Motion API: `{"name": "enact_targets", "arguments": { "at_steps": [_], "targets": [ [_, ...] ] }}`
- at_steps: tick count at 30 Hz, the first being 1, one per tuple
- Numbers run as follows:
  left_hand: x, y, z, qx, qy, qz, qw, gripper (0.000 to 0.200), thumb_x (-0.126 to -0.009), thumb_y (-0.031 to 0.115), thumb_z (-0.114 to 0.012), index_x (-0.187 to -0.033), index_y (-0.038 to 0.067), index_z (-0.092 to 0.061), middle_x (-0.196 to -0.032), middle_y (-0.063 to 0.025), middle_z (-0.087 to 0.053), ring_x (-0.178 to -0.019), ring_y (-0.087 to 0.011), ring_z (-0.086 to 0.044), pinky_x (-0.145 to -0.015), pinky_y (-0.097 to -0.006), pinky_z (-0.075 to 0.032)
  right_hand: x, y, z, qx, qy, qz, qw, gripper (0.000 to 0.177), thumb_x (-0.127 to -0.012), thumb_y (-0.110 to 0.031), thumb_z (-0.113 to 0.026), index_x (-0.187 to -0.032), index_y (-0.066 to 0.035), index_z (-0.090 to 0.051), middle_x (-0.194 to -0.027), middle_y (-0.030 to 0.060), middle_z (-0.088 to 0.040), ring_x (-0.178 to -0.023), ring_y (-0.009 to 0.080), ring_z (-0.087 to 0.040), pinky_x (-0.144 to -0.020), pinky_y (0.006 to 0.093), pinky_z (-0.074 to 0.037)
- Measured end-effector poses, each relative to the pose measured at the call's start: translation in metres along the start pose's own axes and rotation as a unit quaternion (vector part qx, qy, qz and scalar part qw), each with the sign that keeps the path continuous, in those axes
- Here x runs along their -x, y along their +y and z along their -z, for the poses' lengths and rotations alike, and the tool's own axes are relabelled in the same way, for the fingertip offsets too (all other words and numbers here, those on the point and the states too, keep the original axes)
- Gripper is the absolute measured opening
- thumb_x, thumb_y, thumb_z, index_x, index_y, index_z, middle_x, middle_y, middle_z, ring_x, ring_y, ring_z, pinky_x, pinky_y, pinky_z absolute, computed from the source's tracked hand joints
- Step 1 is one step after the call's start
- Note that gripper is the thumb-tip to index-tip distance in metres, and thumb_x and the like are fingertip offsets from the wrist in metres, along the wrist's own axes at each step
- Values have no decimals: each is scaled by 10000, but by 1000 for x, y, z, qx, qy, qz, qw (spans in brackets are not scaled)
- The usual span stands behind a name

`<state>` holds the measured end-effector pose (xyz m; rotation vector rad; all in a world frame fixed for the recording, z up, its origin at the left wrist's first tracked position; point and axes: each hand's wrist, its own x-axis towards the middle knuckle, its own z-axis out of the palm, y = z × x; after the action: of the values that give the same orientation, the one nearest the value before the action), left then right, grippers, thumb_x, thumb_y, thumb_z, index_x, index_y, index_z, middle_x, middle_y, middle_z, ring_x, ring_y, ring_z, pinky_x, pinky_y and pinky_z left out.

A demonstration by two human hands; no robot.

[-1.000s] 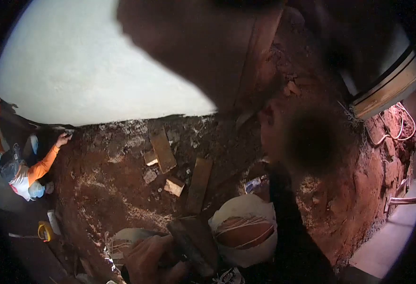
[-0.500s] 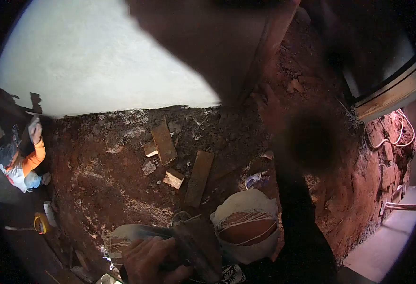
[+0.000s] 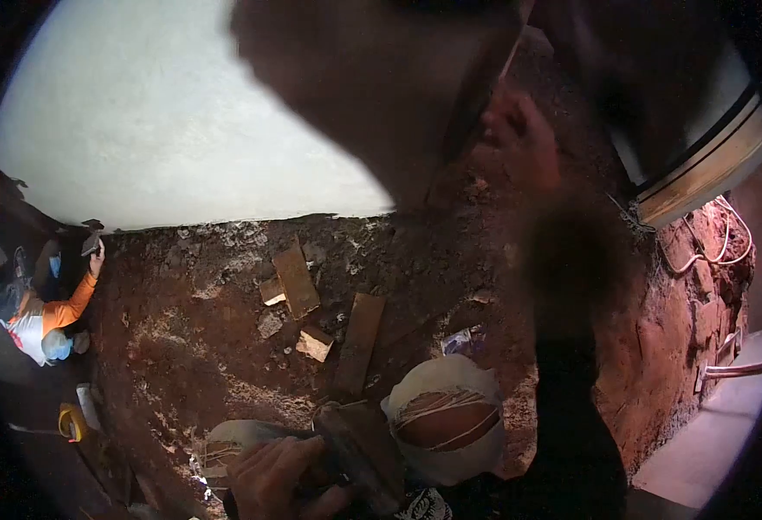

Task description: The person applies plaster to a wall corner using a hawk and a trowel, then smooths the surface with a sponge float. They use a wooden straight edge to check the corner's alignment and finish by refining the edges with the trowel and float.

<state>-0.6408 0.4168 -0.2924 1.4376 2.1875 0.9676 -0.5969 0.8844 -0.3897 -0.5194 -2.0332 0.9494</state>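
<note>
A: Head camera, then, over the red-brown ground (image 3: 181, 347) — what's the left hand (image 3: 277, 477) up to?

B: It's wrapped round a dark tool (image 3: 363, 455), slab-like, held low between the two knees, right beside the torn right knee (image 3: 446, 416) of the trousers.

A: And the right hand (image 3: 521, 139)?

B: Far out at the end of a dark sleeve (image 3: 567, 373), beyond the middle of the ground, fingers bent. It's blurred and shadowed there, so I can't fairly tell whether it grips anything.

A: Below the white wall (image 3: 164, 130)?

B: One plank (image 3: 296, 279) lies near the ground's wall-side edge, a small block (image 3: 272, 291) against it. A second plank (image 3: 361, 342) sits nearer the knees, with a pale-faced block (image 3: 315, 344) just beside it. Over to the right — a crumpled packet (image 3: 459, 341).

A: Company at the far left?

B: Yes, a co-worker in orange sleeves (image 3: 71, 309), one hand holding a flat tool (image 3: 91, 243) by the wall's lower edge. Along the ground's right edge, a pale cable (image 3: 714, 258) loops.
</note>
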Motion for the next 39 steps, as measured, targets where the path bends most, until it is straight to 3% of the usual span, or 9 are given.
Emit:
{"name": "enact_targets", "arguments": {
  "at_steps": [4,6,9,13,21,23,25,31,39],
  "targets": [
    [-3,0,0,-4,38,-55,998,452,-821,208,-737,-1153,-63,-592,-856,-152,-631,-660,-256,-576,-600,-341,-461,-42,-69,29,11,6,41,999,389,-966,-240,-604,-1307,-64,-537,-1153,112,-644,-1066,222,-621,-906,407,-521],
    [-1,4,3,-8,17,-29,999,452,-811,189,-741,-1159,-58,-592,-852,-145,-630,-654,-251,-571,-595,-338,-458,-64,-101,41,106,78,65,989,390,-934,-150,-657,-1292,-37,-553,-1048,41,-644,-947,102,-597,-777,270,-509],
    [2,4,0,1,20,-18,1000,455,-788,154,-749,-1169,-41,-595,-837,-131,-623,-644,-241,-561,-587,-336,-451,-73,-171,59,110,9,100,989,440,-988,-298,-580,-1338,-36,-523,-1217,114,-603,-1063,219,-599,-864,406,-534],
    [5,1,-2,-3,31,-22,999,471,-767,125,-756,-1187,-19,-599,-818,-122,-619,-634,-228,-557,-584,-339,-449,-99,-222,76,55,10,105,993,409,-988,-267,-587,-1323,-37,-539,-1145,99,-629,-1000,219,-618,-825,411,-544],
    [8,1,-1,-19,35,-7,999,429,-822,177,-727,-1195,8,-598,-810,-116,-625,-632,-231,-569,-601,-343,-468,-131,-284,134,143,140,334,921,446,-997,-332,-562,-1332,-38,-544,-1199,110,-614,-995,238,-625,-846,393,-536],
    [11,-1,-6,-2,38,7,999,431,-830,190,-725,-1203,18,-597,-814,-117,-628,-638,-238,-580,-604,-346,-473,-122,-274,133,59,91,348,931,457,-996,-313,-565,-1351,-29,-523,-1216,131,-607,-1004,254,-624,-854,367,-523],
    [12,-3,-13,30,23,150,988,437,-668,203,-795,-1020,-13,-651,-854,-134,-679,-773,-250,-679,-735,-366,-529,-93,-260,96,73,223,173,957,444,-974,-277,-604,-1314,2,-543,-1158,128,-617,-981,234,-613,-826,348,-512],
    [4,3,-4,-53,48,-20,997,439,-812,187,-746,-1202,44,-602,-828,-127,-642,-684,-250,-617,-633,-366,-503,-84,-153,61,62,160,268,948,397,-965,-162,-603,-1352,-96,-542,-1156,67,-637,-1034,157,-602,-907,318,-485],
    [4,0,-5,-32,46,0,998,416,-804,141,-733,-1184,31,-605,-796,-127,-624,-675,-241,-607,-605,-343,-490,-92,-138,41,11,162,232,959,363,-972,-166,-584,-1333,-127,-566,-1241,103,-636,-1108,206,-615,-943,370,-503]
  ]
}}
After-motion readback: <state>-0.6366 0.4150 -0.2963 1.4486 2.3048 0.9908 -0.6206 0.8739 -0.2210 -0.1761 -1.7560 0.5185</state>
